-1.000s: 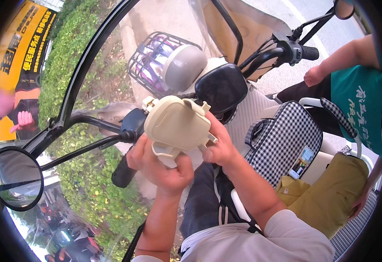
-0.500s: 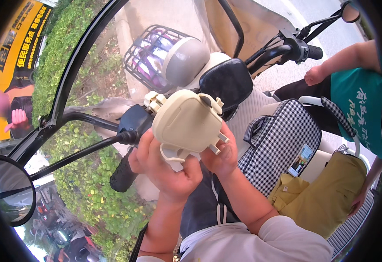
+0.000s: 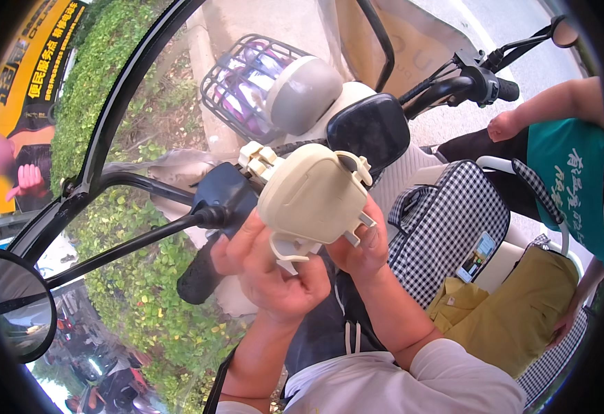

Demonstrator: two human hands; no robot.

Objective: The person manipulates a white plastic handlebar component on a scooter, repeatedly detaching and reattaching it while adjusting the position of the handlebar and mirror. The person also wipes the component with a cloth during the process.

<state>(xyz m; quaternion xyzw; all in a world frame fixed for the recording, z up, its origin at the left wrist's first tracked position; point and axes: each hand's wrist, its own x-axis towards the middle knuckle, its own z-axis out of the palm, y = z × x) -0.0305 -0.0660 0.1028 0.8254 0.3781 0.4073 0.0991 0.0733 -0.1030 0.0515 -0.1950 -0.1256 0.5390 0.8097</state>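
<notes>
A cream plastic phone holder with side clips and small feet is held up in front of the handlebar. My left hand is closed around its lower left side, fingers partly behind it. My right hand grips the lower right side, with the thumb close to the two feet. A jointed cream clamp sticks out at the holder's upper left. Behind the holder is the scooter's dark display. Beside my left hand is the black left handlebar grip.
A black wire basket with purple items sits ahead, next to a grey rounded headlamp. A checkered seat and an olive cloth item lie to the right. A person in a green vest is close by. A round mirror stands left.
The phone holder and both my hands have shifted slightly to the right in the picture. The handlebar and basket appear a little farther right too. My grip looks the same.
</notes>
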